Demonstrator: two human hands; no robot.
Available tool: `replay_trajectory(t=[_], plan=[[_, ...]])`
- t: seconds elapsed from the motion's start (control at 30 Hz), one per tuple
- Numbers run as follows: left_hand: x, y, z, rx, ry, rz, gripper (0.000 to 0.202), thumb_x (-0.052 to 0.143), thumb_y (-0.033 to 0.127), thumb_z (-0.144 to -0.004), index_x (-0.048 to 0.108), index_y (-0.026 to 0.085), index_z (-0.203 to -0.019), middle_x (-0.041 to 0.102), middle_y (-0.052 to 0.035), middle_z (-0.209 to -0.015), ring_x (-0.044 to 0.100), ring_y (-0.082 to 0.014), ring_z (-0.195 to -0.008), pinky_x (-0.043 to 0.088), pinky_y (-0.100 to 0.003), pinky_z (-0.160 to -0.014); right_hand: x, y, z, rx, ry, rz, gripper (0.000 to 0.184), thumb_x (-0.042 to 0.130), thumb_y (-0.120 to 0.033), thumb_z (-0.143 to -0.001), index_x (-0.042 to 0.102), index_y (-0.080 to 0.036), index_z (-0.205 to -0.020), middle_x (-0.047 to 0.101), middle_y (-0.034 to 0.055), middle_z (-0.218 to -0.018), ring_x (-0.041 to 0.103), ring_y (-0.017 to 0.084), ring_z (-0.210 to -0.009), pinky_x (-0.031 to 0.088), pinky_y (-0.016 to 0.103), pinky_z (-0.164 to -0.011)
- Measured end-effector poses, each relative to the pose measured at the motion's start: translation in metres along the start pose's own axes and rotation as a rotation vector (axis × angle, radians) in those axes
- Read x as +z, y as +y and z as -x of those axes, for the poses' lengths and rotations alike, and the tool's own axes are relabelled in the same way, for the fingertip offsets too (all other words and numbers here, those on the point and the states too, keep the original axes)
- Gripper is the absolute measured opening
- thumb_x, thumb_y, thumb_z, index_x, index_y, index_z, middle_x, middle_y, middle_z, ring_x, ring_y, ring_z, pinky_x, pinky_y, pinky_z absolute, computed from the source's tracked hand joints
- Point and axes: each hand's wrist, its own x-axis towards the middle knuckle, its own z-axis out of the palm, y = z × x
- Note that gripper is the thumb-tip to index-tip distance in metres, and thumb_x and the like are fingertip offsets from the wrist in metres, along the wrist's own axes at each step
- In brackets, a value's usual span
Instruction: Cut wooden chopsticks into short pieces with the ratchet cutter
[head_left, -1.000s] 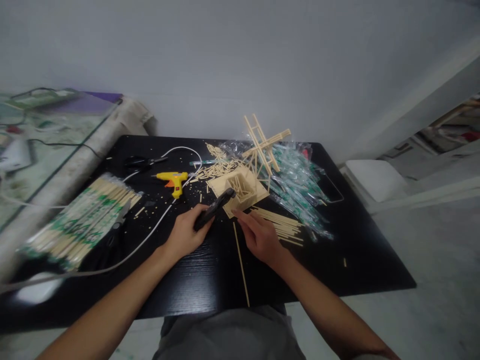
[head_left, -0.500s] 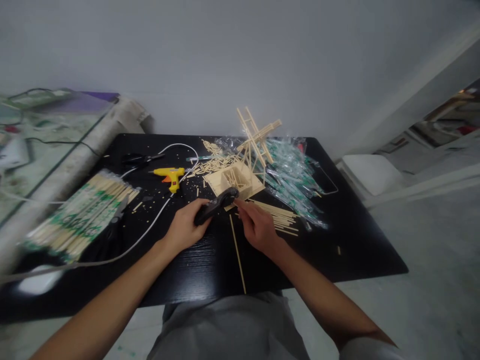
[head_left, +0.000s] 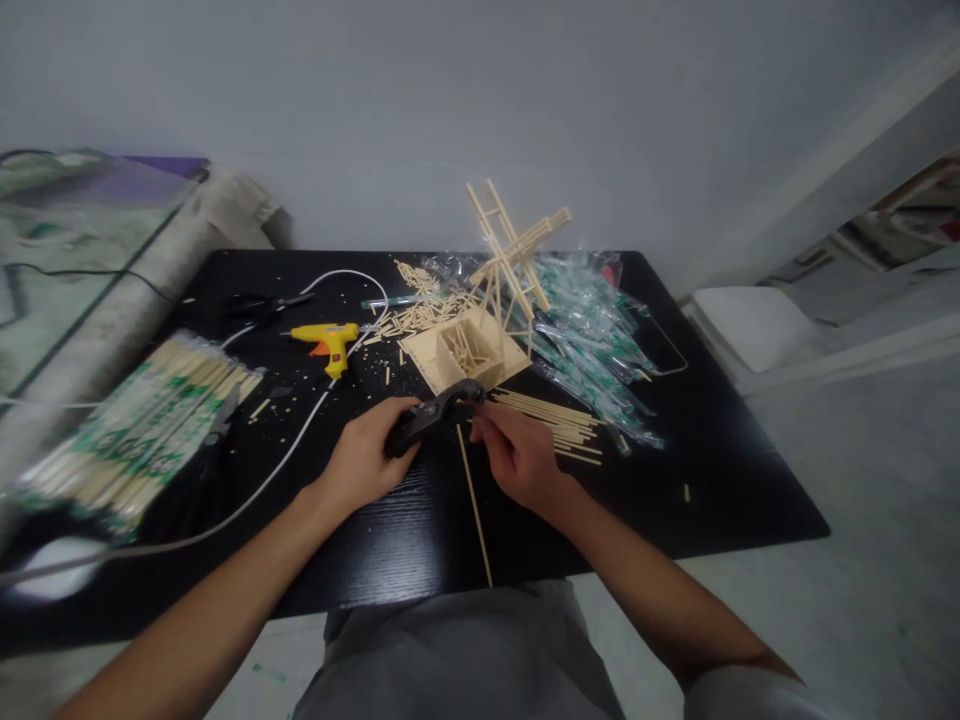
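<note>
My left hand (head_left: 367, 452) is wrapped round the handles of a black hand cutter (head_left: 416, 425) with a curved head. Close to that head, my right hand (head_left: 523, 452) is closed in a pinch; whatever its fingertips grip is too small to make out. Just beyond the cutter sits a small wooden box (head_left: 489, 375) on a flat wooden base (head_left: 424, 358), with short sticks inside. From this base rises a frame of glued sticks (head_left: 510, 250) crossed at the top. One long thin stick (head_left: 475, 510) lies on the table between my forearms.
Left on the black table (head_left: 397, 540) are a yellow glue gun (head_left: 330, 340) with a white cable, black scissors (head_left: 255, 308) and packed chopsticks (head_left: 142, 420). Loose sticks (head_left: 562, 425) and green-printed wrappers (head_left: 600, 340) lie right; cut pieces (head_left: 420, 315) are heaped behind the base.
My view has shifted slightly, and the cutter's head now sits a little nearer, below the box. Both hands stay together at the cutter.
</note>
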Motion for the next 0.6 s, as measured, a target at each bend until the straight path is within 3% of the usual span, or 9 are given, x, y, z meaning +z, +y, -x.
replay_trajectory(t=[0.6], plan=[[-0.0009,0.0038,0.0018,-0.029,-0.038,0.032,0.028,0.059,0.023,-0.090,0.064,0.018,-0.118,0.078,-0.0072,-0.105,0.075,-0.0213,-0.090,0.059,-0.031,-0.084,-0.0053,-0.0084,-0.0079,0.143,-0.049,-0.143,0.023,0.049,-0.021,-0.106,0.071,-0.020,-0.107,0.071,0.0010,-0.073,0.067,0.015,-0.066,0.055,0.027,-0.069]])
